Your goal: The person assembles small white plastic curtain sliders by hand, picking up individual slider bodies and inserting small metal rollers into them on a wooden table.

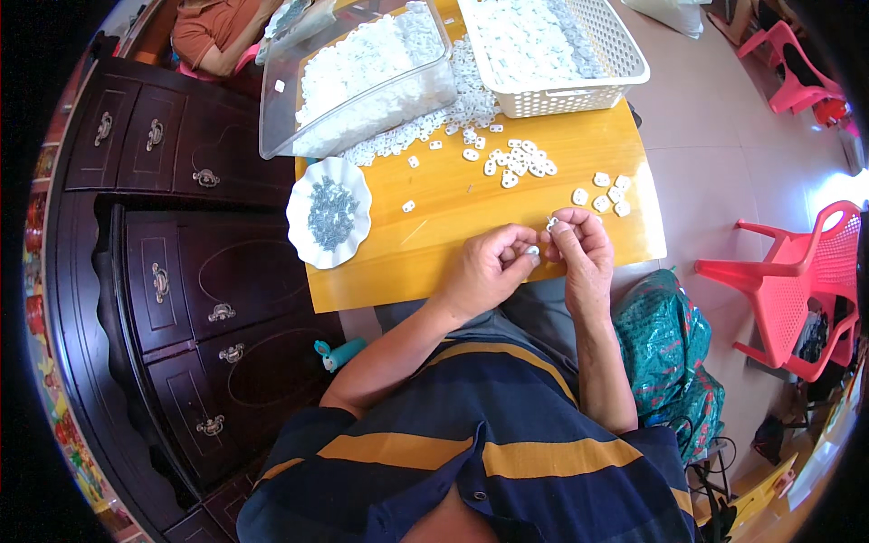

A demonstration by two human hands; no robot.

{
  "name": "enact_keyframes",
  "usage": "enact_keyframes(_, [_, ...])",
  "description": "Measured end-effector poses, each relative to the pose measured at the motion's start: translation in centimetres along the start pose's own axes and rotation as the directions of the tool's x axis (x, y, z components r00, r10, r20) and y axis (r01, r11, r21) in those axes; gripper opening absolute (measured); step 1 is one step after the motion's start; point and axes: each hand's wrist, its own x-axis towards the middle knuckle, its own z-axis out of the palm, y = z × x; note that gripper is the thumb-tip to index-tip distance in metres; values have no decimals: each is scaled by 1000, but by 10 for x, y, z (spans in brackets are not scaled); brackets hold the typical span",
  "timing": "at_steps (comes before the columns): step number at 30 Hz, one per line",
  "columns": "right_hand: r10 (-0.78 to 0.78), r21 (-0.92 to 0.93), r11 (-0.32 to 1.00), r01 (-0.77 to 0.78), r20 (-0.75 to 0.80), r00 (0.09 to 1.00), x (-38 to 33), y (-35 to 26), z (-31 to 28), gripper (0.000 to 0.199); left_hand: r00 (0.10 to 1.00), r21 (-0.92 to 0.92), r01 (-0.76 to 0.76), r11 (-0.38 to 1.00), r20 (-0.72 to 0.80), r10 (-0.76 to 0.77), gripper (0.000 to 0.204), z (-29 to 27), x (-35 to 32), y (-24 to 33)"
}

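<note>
1. Dark wooden cabinet (pixel 244 258), far left.
2. Scalloped white bowl (pixel 297 213) of grey bits (pixel 331 213), left side of yellow table (pixel 398 253).
3. Left hand (pixel 484 271): pinching small white piece (pixel 532 251), near table edge.
4. Right hand (pixel 587 258): pinching small shiny bit (pixel 552 222), kind unclear. Advisable: light grip, steadied fingertips, work over table.
5. Pink chair (pixel 774 262), pale tiled floor (pixel 697 172).
</note>
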Motion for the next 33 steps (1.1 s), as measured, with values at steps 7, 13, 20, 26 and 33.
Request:
enact_keyframes(7, [10,14,1000,-10,-2,1000,1,0,0,12,987,190,-158,969,-6,162,15,7,-4,0])
enact_keyframes(13, [-14,23,1000,14,-5,1000,1,0,2,13,986,203,-161,966,-4,165,15,7,-5,0])
enact_keyframes(20, [-15,19,1000,15,-20,1000,0,1,2,13,988,205,-150,967,3,152,14,7,-9,1])
enact_keyframes(26, [-25,25,999,26,-14,1000,0,2,-1,14,987,241,-158,958,36,154,17,8,-11,6])
enact_keyframes(33, [-24,57,998,26,-41,999,1,4,-1,15,987,190,-163,968,46,157,17,12,-14,2])
